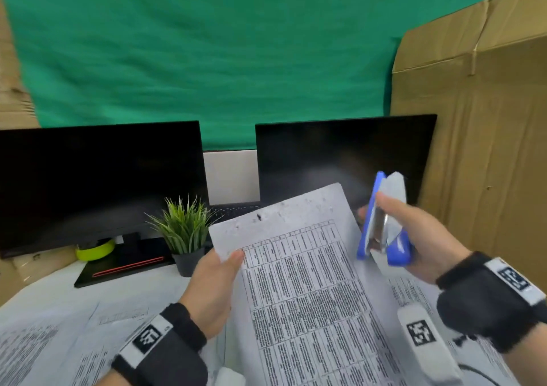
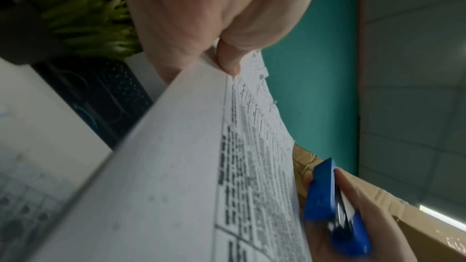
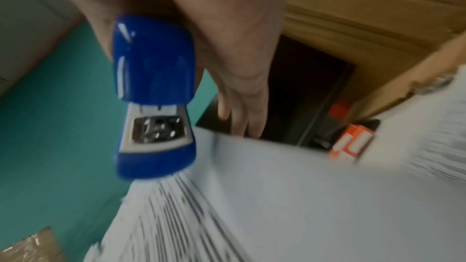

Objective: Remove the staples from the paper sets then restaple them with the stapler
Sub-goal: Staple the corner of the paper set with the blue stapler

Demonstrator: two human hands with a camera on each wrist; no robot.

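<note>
My left hand (image 1: 220,270) pinches the left edge of a printed paper set (image 1: 302,282), thumb on top, and holds it lifted and tilted above the desk. The left wrist view shows the thumb (image 2: 228,59) pressing the paper set (image 2: 176,166) near its top corner. My right hand (image 1: 414,237) grips a blue and white stapler (image 1: 384,223) upright, just right of the paper's top right corner. The stapler (image 3: 153,95) shows its metal mouth in the right wrist view, just above the paper set (image 3: 277,196). The stapler (image 2: 332,206) is not touching the paper.
More printed sheets (image 1: 59,341) lie over the white desk. Two dark monitors (image 1: 100,178) stand behind, with a small potted plant (image 1: 185,232) and a keyboard (image 1: 233,209) between them. A cardboard wall (image 1: 479,149) rises at the right. An orange box (image 3: 350,142) sits near it.
</note>
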